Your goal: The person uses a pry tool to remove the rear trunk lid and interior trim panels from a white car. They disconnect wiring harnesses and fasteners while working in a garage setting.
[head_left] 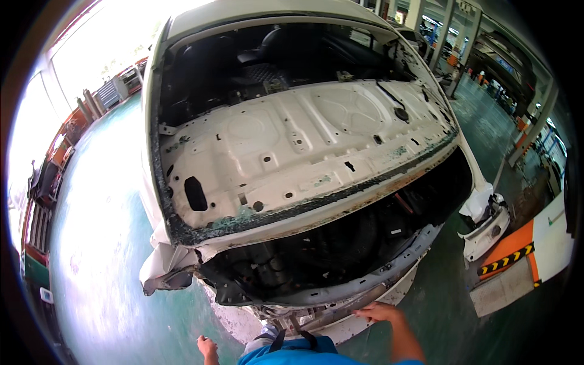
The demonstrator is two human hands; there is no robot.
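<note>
White car [286, 149], mid-frame: back window frame [304, 212] has no glass; lower-left corner [167, 267] still bent. Bottom: right hand [378, 312] open, left hand [208, 347] curled, grip unclear.

White car body [292, 131] stands over a glossy green workshop floor [100, 249], its points of contact hidden from view.
Glare whitens the floor at left, where upright cylinders [92, 104] and a grey cabinet [110, 93] line the far edge. At right, an orange-and-white structure [552, 225] with a black-and-yellow chevron strip [506, 260] rests on the floor near the car's rear corner.
</note>
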